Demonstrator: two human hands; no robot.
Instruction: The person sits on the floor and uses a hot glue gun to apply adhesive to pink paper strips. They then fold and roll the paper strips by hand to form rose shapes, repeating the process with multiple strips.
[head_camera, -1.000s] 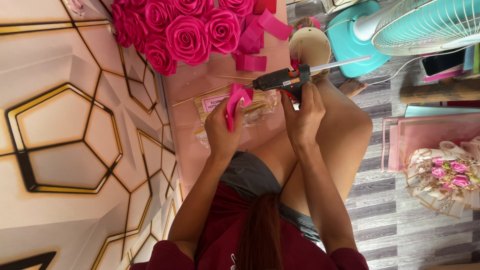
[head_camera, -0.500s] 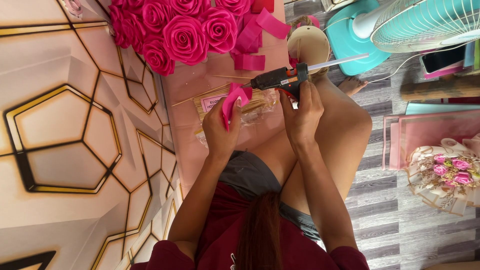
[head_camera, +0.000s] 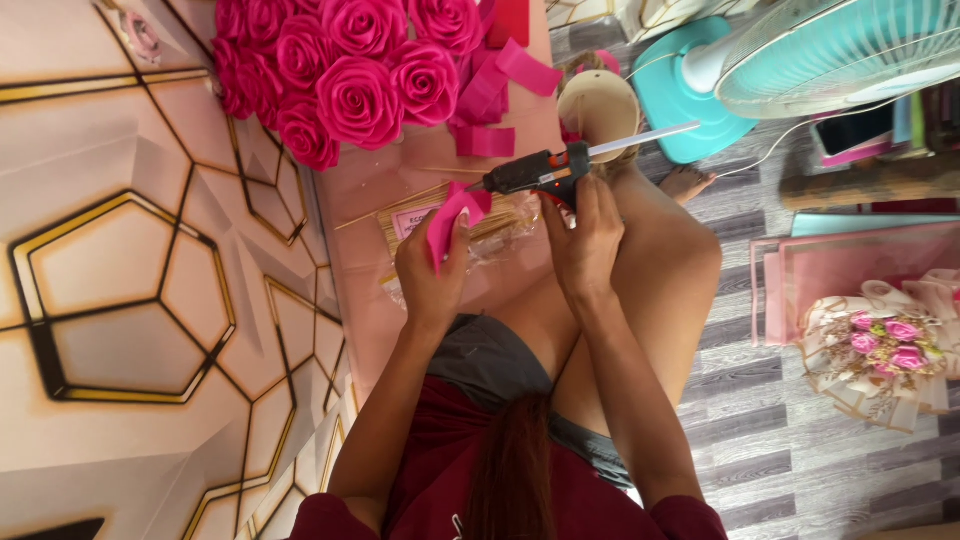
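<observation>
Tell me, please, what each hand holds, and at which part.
The left hand pinches a folded pink ribbon piece at its lower end. The right hand grips the black glue gun by its handle.

Hot-pink roses (head_camera: 360, 70) far left, same pink ribbon strip (head_camera: 447, 222) nr centre. Glue gun (head_camera: 535, 172) black w/ red trigger. Fan (head_camera: 840, 50) teal, far right. Floor (head_camera: 790, 440) grey wood-grain. Backdrop (head_camera: 130, 300) peach w/ gold-black hexagons. Shirt (head_camera: 440, 470) maroon.

Roses (head_camera: 350, 70) lie at eleven o'clock, fan (head_camera: 800, 60) at one, bouquet (head_camera: 885, 345) at three, skewer packet (head_camera: 480, 235) centre.
</observation>
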